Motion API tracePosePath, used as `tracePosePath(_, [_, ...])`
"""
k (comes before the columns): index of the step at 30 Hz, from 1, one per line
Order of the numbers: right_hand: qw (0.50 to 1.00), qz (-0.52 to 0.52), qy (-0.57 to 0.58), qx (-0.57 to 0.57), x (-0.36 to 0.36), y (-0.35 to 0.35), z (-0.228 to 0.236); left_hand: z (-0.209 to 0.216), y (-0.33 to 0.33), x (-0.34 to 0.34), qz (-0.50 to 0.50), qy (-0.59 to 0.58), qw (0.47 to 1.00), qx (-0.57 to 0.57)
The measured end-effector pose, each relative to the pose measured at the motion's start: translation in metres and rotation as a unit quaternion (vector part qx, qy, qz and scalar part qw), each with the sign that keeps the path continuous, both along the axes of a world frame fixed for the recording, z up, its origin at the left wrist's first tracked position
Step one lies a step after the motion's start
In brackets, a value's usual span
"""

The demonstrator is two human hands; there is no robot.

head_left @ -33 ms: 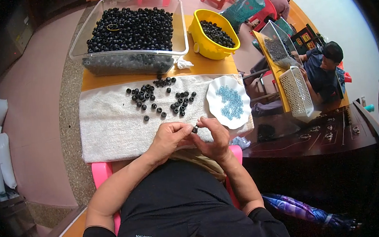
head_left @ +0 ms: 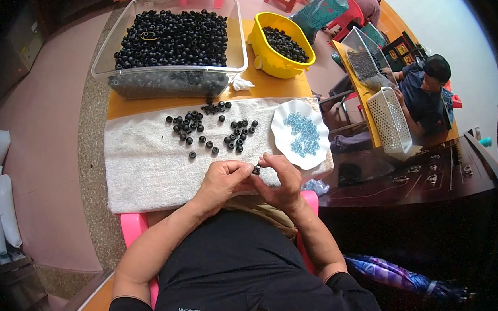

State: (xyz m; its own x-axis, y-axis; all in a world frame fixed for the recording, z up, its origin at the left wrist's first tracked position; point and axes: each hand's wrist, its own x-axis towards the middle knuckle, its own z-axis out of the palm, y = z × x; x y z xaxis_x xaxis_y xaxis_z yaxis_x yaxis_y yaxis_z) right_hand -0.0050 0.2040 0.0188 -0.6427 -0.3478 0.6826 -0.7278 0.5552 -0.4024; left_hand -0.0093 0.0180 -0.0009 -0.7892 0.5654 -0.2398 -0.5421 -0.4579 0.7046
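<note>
My left hand (head_left: 223, 181) pinches a small round black hollow piece (head_left: 256, 170) between thumb and fingertips, above the near edge of a white towel (head_left: 141, 162). Close against it, the fingers of my right hand (head_left: 279, 179) are also pinched together at the piece; whatever they hold is too small to make out. Loose black hollow pieces (head_left: 185, 125) of the same kind lie scattered on the towel beyond my hands. To the right, a white scalloped plate (head_left: 279, 133) bears many tiny clear-blue bits (head_left: 303, 134).
A clear plastic bin (head_left: 170, 75) full of black pieces stands at the table's far left, beside a yellow basket (head_left: 262, 52) of them. Crumpled white tissue (head_left: 242, 84) lies between. At right, another person (head_left: 427, 93) sits by a white perforated basket (head_left: 388, 118). A dark wooden surface (head_left: 410, 185) is nearer.
</note>
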Motion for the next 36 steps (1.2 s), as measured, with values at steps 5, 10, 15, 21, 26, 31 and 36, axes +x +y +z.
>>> tracePosePath(5, [1.0, 0.01, -0.005, -0.004, -0.0023, -0.0013, 0.0005, -0.002, -0.0003, 0.0005, 0.004, -0.002, 1.0, 0.012])
tracePosePath(10, [1.0, 0.011, -0.018, 0.023, -0.0021, -0.0014, 0.0015, -0.0034, -0.0007, 0.0007, 0.006, -0.001, 1.0, 0.021])
tracePosePath(15, [0.999, 0.02, -0.028, 0.031, -0.0029, -0.004, 0.001, -0.0025, -0.0015, 0.0007, 0.011, 0.003, 1.0, 0.003])
tracePosePath(21, [0.999, 0.033, -0.035, 0.025, -0.0051, -0.0037, 0.0003, 0.0013, -0.0012, 0.0005, 0.013, -0.012, 1.0, 0.013])
tracePosePath(26, [0.998, 0.033, -0.046, -0.022, -0.0064, -0.003, -0.0044, -0.0007, -0.0002, 0.0007, 0.017, -0.016, 0.999, 0.033])
tracePosePath(31, [0.998, 0.026, -0.058, -0.026, -0.0053, -0.0042, -0.0027, -0.0008, 0.0001, 0.0006, 0.021, -0.015, 0.999, 0.031])
tracePosePath(36, [0.997, 0.027, -0.062, -0.037, -0.0075, -0.004, -0.0035, -0.004, 0.001, -0.0005, 0.022, -0.01, 0.999, 0.036])
